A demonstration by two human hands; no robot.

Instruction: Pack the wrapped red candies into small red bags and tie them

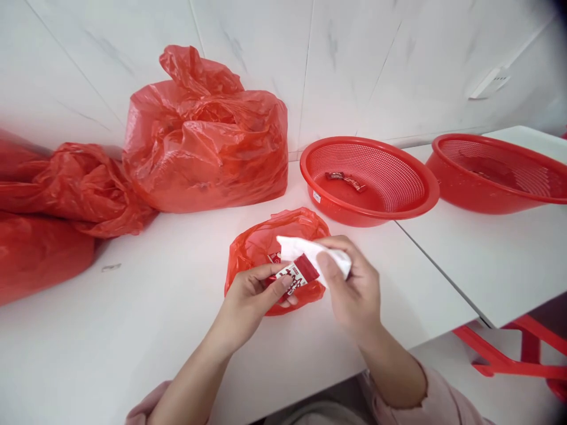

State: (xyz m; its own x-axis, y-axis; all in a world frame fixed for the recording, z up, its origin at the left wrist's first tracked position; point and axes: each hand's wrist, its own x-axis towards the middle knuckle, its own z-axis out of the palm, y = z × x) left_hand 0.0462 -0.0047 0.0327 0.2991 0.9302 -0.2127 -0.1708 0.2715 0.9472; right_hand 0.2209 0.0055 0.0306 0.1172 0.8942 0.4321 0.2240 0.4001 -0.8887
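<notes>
My left hand (pixel 252 301) pinches a small red and white printed packet (pixel 297 275) between thumb and fingers. Just to its right, my right hand (pixel 354 289) is closed on a folded white tissue (pixel 305 249), whose near edge meets or overlaps the packet. Both hands are above an opened red plastic bag (pixel 252 236) on the table. Another red and white packet (pixel 275 258) shows in part behind the left hand, at the bag. What else lies in the bag is hidden by the hands.
A large full red bag (pixel 208 153) stands against the wall, with more red bags (pixel 48 218) at left. A red mesh basket (pixel 370 206) holds a few small wrapped packets (pixel 348 181). A second red basket (pixel 491 195) is farther right. White tables (pixel 155 336) meet at a seam.
</notes>
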